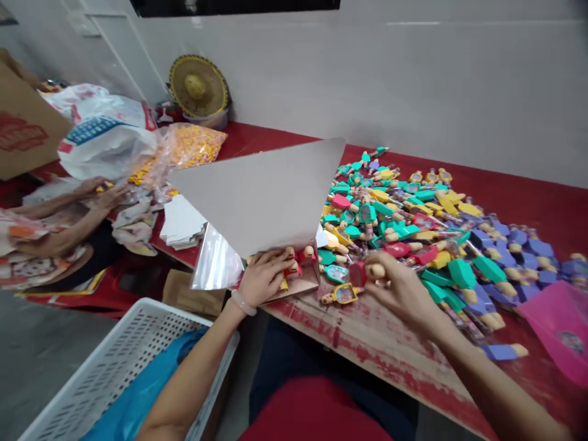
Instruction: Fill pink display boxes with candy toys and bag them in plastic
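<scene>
At table edge (376, 358), pinching light, stiff plastic toy (357, 274) by red end with right hand (404, 294); gripping foil card (257, 202) with left hand (264, 278).

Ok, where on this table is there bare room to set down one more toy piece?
The worn wooden table edge in front of the right hand has room. Red tabletop also shows between the toy pile and the wall. It is crowded on the pile itself and around the foil-backed card sheet.

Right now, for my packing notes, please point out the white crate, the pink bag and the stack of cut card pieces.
White plastic crate (138, 324): head view, on its slotted wall.
Pink plastic bag (555, 327): head view, on its middle.
Stack of cut card pieces (181, 222): head view, on the top piece.
</scene>
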`<state>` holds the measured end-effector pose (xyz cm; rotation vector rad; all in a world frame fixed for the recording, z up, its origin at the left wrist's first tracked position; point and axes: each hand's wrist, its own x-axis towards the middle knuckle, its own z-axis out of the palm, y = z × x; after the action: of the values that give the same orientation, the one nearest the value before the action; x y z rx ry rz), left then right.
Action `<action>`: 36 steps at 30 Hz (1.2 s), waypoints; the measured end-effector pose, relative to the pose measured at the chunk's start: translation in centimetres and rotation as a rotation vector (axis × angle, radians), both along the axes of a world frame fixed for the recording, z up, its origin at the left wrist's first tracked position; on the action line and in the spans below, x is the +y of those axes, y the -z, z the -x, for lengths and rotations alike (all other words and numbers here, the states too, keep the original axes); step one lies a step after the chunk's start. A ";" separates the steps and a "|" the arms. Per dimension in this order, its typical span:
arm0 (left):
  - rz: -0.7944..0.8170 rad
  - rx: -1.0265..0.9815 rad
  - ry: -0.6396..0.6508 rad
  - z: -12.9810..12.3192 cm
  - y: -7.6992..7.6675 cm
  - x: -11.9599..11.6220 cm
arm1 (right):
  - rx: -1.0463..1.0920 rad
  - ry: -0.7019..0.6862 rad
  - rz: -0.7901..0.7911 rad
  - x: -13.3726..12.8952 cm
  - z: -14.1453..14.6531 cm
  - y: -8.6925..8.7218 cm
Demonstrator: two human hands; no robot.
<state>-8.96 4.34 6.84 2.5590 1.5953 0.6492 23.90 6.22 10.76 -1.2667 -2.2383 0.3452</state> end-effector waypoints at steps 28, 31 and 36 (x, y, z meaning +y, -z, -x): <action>-0.172 0.034 0.105 0.9 0.4 0.6 | 0.078 -0.358 -0.287 -2.0 9.0 11.1; -0.142 0.037 0.081 0.7 0.1 0.4 | 0.208 -0.350 -0.250 -2.4 8.2 11.5; -0.084 0.031 0.045 0.5 0.0 0.1 | 0.198 -0.413 -0.301 -3.2 7.8 11.7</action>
<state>-9.44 4.45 6.88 2.6694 1.5461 0.6902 16.13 3.03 -0.94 -0.5877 -2.2627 0.2564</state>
